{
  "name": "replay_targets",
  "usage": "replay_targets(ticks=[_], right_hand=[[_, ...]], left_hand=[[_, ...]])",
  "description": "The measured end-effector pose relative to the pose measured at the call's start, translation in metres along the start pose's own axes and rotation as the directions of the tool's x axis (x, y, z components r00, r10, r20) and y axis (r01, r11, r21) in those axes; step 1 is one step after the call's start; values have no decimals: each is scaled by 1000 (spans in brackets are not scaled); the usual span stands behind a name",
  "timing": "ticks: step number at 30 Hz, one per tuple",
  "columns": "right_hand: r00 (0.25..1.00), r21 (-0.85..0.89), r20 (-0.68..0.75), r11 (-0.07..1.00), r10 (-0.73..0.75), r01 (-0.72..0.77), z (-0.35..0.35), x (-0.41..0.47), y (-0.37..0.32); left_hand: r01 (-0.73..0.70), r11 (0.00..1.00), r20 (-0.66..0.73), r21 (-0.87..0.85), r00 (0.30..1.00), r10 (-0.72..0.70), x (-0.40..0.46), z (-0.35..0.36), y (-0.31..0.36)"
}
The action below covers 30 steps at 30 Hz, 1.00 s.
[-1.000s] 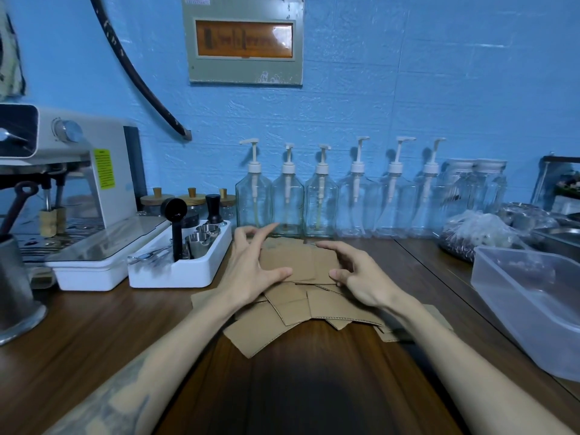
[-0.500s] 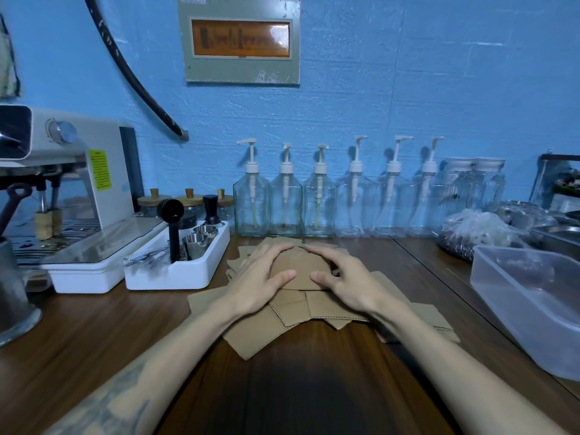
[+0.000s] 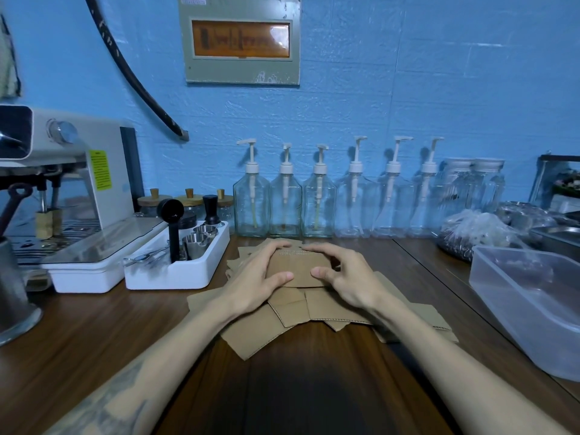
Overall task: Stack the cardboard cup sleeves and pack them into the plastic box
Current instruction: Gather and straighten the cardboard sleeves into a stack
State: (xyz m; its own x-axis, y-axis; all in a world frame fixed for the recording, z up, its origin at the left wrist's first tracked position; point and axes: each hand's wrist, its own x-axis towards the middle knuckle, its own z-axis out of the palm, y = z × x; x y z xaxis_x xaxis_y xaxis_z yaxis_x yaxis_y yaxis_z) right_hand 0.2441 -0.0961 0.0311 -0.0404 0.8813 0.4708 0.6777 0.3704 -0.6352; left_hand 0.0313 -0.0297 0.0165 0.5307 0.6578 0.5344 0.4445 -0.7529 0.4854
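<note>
Both hands have closed inward since a moment ago: left hand (image 3: 257, 277) and right hand (image 3: 345, 277) now pinch one cardboard sleeve (image 3: 298, 268) atop the loose sleeves (image 3: 251, 334) on the counter (image 3: 94, 340). Uneven squeezing could buckle it or scatter the pile; the plastic box (image 3: 533, 309) waits empty, right

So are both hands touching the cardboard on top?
Touching. The head view shows the left hand and right hand pressing on the top cardboard sleeve from either side.
</note>
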Motion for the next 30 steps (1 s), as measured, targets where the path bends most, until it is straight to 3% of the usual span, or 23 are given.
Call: replay_targets(ticks=[6, 13, 17, 22, 25, 30], right_hand=[[998, 13, -53, 1000, 27, -26, -13, 0, 2], [989, 14, -107, 995, 101, -100, -31, 0, 20], [989, 6, -112, 995, 97, -97, -31, -1, 25], [992, -37, -95, 995, 85, -89, -26, 0, 26], [991, -31, -107, 996, 80, -84, -26, -1, 26], [989, -33, -116, 995, 88, -92, -26, -1, 25]], left_hand=[[91, 991, -52, -100, 994, -97, -1, -15, -11], [144, 989, -110, -29, 983, -146, -6, -34, -26], [152, 987, 81, 52, 984, -156, -10, -36, -22], [147, 964, 301, 221, 930, -211, -14, -29, -14], [176, 939, 347, 295, 896, -277, -16, -28, -12], [231, 944, 334, 237, 893, -302, -16, -30, -4]])
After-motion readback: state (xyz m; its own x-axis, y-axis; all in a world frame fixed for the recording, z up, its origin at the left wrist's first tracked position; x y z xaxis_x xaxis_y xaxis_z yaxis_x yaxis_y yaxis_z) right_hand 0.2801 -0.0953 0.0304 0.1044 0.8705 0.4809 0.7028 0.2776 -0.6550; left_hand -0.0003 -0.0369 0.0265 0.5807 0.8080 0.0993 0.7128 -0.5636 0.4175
